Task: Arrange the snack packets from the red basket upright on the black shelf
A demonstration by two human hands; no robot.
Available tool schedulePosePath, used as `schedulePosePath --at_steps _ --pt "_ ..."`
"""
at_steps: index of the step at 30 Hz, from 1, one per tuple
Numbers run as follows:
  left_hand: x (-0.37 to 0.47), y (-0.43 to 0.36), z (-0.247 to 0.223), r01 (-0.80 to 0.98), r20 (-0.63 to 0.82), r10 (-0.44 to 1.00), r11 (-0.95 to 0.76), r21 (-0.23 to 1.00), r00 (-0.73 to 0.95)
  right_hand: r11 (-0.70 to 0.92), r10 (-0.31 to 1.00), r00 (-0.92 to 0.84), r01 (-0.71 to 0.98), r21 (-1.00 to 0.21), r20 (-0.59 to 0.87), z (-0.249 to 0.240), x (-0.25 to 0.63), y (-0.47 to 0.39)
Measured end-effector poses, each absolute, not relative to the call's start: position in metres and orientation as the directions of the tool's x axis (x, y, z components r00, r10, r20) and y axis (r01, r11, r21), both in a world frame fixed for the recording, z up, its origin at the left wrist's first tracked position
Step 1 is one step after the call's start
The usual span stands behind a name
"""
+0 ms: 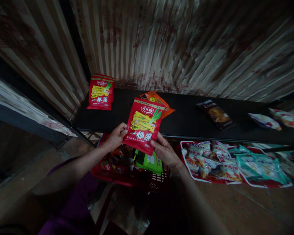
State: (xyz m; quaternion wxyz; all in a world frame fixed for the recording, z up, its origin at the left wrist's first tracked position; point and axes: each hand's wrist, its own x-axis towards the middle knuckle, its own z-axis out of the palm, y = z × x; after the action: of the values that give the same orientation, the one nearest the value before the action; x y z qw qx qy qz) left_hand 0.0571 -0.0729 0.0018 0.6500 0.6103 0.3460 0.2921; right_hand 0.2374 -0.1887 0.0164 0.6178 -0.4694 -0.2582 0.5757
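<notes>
Both my hands hold up a red snack bag [145, 125] printed with yellow sticks and a green scallion. My left hand [116, 137] pinches its lower left edge, thumb on the front. At the lower right edge, my right hand [164, 148] grips it the same way. The bag is tilted, above the front edge of a black shelf [186, 117]. Behind it an orange snack bag [159, 101] lies partly hidden on the shelf. Matching red snack bags [101, 93] are stacked at the shelf's left end. Below my hands is a red basket [127, 181] with several packets, one a green packet [149, 161].
Farther right on the shelf lie a brown packet [215, 114] and a white striped packet [264, 121]. Under it stand baskets with white-and-red packets [210, 160] and teal packets [262, 166]. A striped curtain [161, 49] hangs behind; a dark post [75, 36] rises at left.
</notes>
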Motion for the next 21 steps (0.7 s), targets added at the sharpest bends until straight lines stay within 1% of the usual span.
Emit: schedulePosePath --at_steps 3,5,9,13,16,21 --pt "0.057 -0.078 -0.004 0.097 -0.076 0.776 0.02 0.995 0.626 -0.012 0.908 0.354 -0.512 -0.859 -0.223 0.016 0.246 -0.184" --pt "0.056 -0.081 -0.008 0.123 -0.058 0.764 -0.028 0.992 0.643 0.044 0.871 0.441 -0.509 -0.859 -0.216 0.015 0.251 -0.181" --pt "0.054 -0.085 -0.01 0.166 -0.059 0.737 -0.073 0.983 0.674 0.059 0.801 0.553 -0.453 -0.89 -0.228 0.011 0.257 -0.18" --pt "0.054 -0.089 -0.011 0.184 -0.12 0.689 -0.019 0.983 0.714 0.082 0.729 0.637 -0.443 -0.893 -0.249 0.005 0.257 -0.18" --pt "0.054 -0.091 -0.011 0.201 -0.146 0.656 -0.009 0.979 0.741 0.129 0.687 0.694 -0.409 -0.904 -0.216 0.003 0.257 -0.178" --pt "0.052 -0.092 -0.007 0.233 -0.174 0.634 -0.01 0.972 0.753 0.114 0.677 0.706 -0.379 -0.918 -0.207 0.006 0.256 -0.177"
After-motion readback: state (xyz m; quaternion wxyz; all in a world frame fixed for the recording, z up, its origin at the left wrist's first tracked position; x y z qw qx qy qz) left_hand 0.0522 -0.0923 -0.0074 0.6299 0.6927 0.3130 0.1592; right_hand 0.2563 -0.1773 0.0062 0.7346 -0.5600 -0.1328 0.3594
